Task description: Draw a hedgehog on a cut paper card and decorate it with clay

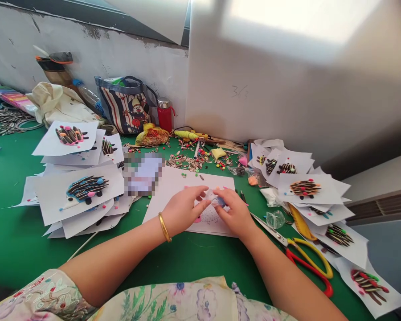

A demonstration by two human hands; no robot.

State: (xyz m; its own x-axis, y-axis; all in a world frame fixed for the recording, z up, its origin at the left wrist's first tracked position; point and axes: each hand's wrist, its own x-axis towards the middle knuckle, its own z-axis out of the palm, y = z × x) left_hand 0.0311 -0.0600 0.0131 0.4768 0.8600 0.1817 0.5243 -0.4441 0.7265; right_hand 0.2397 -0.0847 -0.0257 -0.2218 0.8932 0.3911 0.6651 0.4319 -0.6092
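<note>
Both my hands meet above a sheet of white paper [173,183] on the green table. Between their fingertips is a small clear plastic packet [219,201] with something bluish in it, perhaps modelling clay. My left hand [188,206], with a gold bangle at the wrist, pinches its left side between thumb and fingers. My right hand [236,213] curls round its other side. Beneath them the paper carries a printed line drawing [210,217] with pink patches at its edge, partly hidden by my hands.
Stacked hedgehog pictures made of seeds stand at left [83,191] and right [307,187]. Scissors [287,243] with red and yellow handles lie by my right forearm. Loose sunflower seeds [183,161] and coloured bits lie behind the paper, near a striped bag [125,107] and red flask [165,117].
</note>
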